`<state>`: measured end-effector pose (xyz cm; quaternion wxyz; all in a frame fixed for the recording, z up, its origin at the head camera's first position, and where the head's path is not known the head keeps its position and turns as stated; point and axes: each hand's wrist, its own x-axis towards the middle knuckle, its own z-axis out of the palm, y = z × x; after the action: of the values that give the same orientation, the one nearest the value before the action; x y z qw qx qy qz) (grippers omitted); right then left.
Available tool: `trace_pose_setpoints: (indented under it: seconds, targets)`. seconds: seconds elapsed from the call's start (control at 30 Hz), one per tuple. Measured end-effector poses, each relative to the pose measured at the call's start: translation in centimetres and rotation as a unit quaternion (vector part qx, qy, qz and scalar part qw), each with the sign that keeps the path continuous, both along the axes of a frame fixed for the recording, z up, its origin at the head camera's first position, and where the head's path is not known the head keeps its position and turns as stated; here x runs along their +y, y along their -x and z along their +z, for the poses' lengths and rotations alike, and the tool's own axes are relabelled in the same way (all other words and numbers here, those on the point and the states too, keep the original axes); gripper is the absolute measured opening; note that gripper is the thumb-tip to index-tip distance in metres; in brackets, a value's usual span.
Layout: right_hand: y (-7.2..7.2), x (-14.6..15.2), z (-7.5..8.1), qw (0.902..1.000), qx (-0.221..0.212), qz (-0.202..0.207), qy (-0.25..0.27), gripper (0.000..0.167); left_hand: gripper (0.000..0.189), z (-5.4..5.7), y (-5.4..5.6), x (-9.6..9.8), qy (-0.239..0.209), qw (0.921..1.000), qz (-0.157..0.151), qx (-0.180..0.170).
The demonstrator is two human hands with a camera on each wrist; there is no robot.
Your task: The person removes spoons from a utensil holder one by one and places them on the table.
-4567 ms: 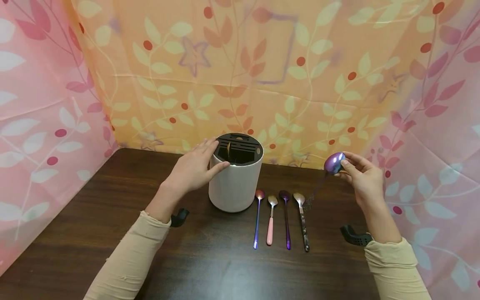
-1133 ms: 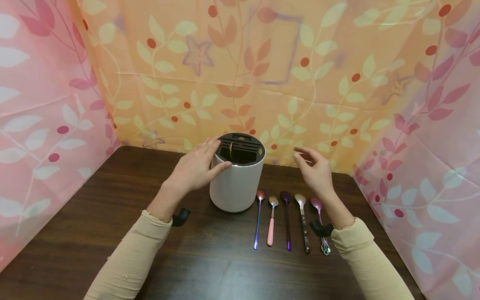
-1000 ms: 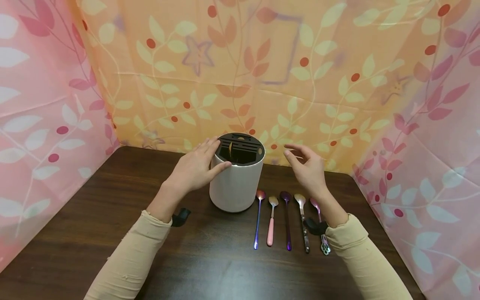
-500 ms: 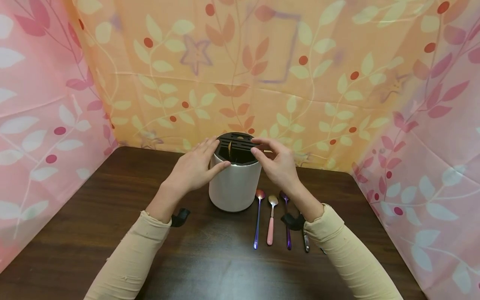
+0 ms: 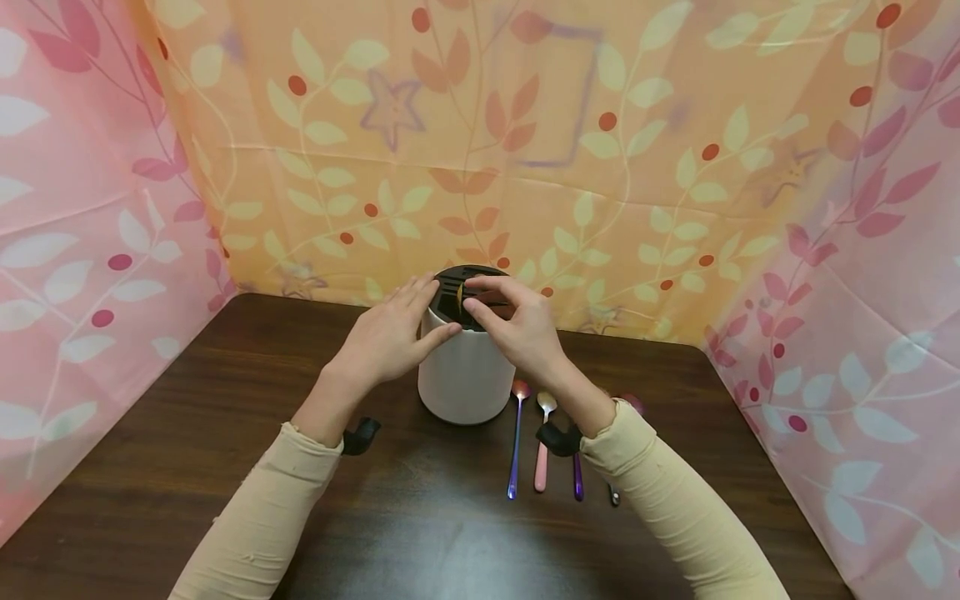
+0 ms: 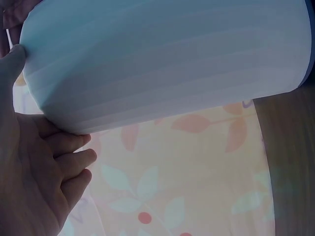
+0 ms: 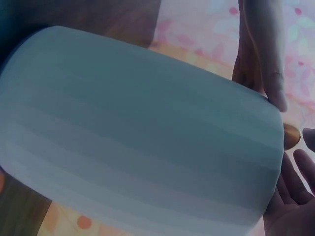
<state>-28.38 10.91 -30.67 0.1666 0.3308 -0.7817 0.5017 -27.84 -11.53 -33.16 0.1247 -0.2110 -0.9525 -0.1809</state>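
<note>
A white cylindrical utensil holder (image 5: 465,379) with a black slotted top stands upright on the table. My left hand (image 5: 386,329) rests against its upper left rim, fingers fairly straight and thumb on the near side. From the top opening a gold spoon head (image 5: 460,293) sticks out; the rest of that spoon is hidden inside. Over the opening is my right hand (image 5: 525,329), thumb and fingers spread near the gold spoon head. In the right wrist view a gap shows between the thumb (image 7: 309,139) and the gold spoon head.
Right of the holder several spoons lie in a row: a blue-handled one (image 5: 515,450), a pink-handled one (image 5: 541,471), a purple one (image 5: 577,479) and others partly under my right arm. Patterned cloth (image 5: 390,192) hangs behind the dark wooden table (image 5: 420,517).
The purple-blue spoon with the ornate handle, earlier in my right hand, now lies at the row's right end. Released, that hand has moved left to the holder's top. My left hand has stayed.
</note>
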Motion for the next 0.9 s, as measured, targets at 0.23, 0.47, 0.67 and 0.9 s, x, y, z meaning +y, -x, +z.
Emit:
trace_pose_setpoints:
  seconds: [0.23, 0.47, 0.67, 0.9]
  targets:
    - [0.01, -0.79, 0.13, 0.9998, -0.016, -0.007, -0.002, 0.03, 0.095, 0.0, -0.04, 0.01, -0.001, 1.0, 0.0, -0.001]
    - [0.19, -1.04, 0.14, 0.9999, -0.012, -0.012, -0.001, 0.027, 0.095, 0.08, -0.19, -0.04, 0.002, 1.0, -0.001, -0.005]
    - [0.22, -1.1, 0.28, 0.9998, -0.01, -0.015, -0.005, 0.024, 0.096, 0.04, -0.07, -0.09, 0.006, 1.0, 0.002, -0.005]
    - [0.21, -0.99, 0.21, 0.9997, -0.011, -0.021, -0.009, 0.023, 0.095, 0.08, -0.18, -0.05, 0.005, 1.0, 0.001, -0.006]
